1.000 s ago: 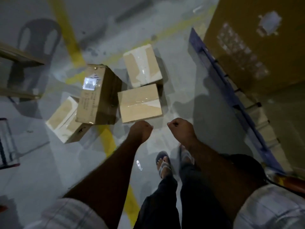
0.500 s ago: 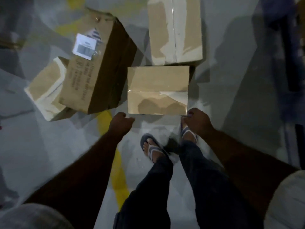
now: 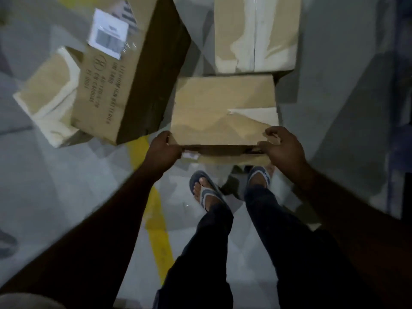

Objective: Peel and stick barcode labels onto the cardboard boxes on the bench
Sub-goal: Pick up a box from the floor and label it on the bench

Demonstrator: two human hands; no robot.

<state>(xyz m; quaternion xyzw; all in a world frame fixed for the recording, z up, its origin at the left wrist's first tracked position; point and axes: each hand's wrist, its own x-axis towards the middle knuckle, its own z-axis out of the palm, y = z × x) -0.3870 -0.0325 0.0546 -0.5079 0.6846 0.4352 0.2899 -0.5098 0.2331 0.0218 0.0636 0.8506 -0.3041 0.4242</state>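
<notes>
1. Grey floor [image 3: 66,197] fills the view, crossed by one yellow line [image 3: 156,219] running from 6 toward 11 o'clock.
2. Four boxes lie on it: a near box [image 3: 223,112] at centre, a taped box [image 3: 256,34] touching it at 12 o'clock, a printed box [image 3: 111,85] at 10 o'clock, and a pale box [image 3: 46,94] partly under that one at 9 o'clock.
3. One white label [image 3: 108,33] sits on the printed box's top face.
4. Left hand [image 3: 163,152] has its grip closed on the near box's left front corner.
5. Right hand [image 3: 282,148] has its grip curled over the right front corner.
6. Two sandalled feet [image 3: 206,192] stand just below the near box, at 6 o'clock.
</notes>
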